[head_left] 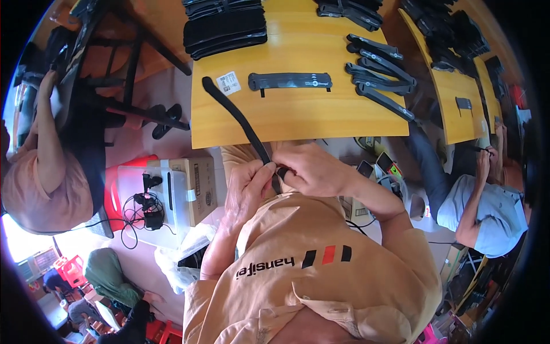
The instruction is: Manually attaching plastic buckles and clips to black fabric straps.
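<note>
Just in front of my body, both hands are closed on a long narrow black strap (236,113). My left hand (250,179) pinches it between thumb and fingers. My right hand (312,167) grips its near end close beside the left, and the curled fingers hide part of that end. From there the strap runs up over the table's near edge, and its far tip rests on the wood. Beyond my hands a flat dark grey band (290,81) with two short black tabs lies crosswise. A white printed label (228,83) sits left of it.
The yellow wooden table (321,117) carries stacked black pieces (225,31) at the far left and several dark grey bands (381,74) at the right. A cardboard box (201,189) and tangled black cables (146,209) are left of me. People work at both sides.
</note>
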Available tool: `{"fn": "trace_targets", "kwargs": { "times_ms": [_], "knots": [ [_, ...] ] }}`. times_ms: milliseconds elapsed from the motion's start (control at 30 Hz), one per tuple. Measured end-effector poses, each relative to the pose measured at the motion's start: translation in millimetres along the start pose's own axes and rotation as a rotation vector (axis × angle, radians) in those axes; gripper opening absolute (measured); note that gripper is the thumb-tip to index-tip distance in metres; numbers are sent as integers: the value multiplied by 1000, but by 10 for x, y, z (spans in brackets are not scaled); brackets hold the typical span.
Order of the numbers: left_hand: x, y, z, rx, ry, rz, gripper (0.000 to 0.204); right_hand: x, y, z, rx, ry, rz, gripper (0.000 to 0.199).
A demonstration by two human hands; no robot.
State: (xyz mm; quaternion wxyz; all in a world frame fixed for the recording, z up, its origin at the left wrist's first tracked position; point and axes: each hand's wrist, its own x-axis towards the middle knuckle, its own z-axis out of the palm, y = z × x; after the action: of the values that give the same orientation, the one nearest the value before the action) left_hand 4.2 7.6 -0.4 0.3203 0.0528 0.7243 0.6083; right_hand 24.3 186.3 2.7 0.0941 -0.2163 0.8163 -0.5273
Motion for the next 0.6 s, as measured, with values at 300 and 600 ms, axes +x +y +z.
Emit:
{"fn": "trace_targets", "kwargs": {
  "times_ms": [300, 600],
  "knots": [
    [13, -6, 76, 119, 94, 125, 31, -51, -27, 215, -317, 243, 39, 18],
    [63, -97, -35, -180, -61, 99, 32, -24, 7, 184, -125, 329, -32, 3]
  ]
}}
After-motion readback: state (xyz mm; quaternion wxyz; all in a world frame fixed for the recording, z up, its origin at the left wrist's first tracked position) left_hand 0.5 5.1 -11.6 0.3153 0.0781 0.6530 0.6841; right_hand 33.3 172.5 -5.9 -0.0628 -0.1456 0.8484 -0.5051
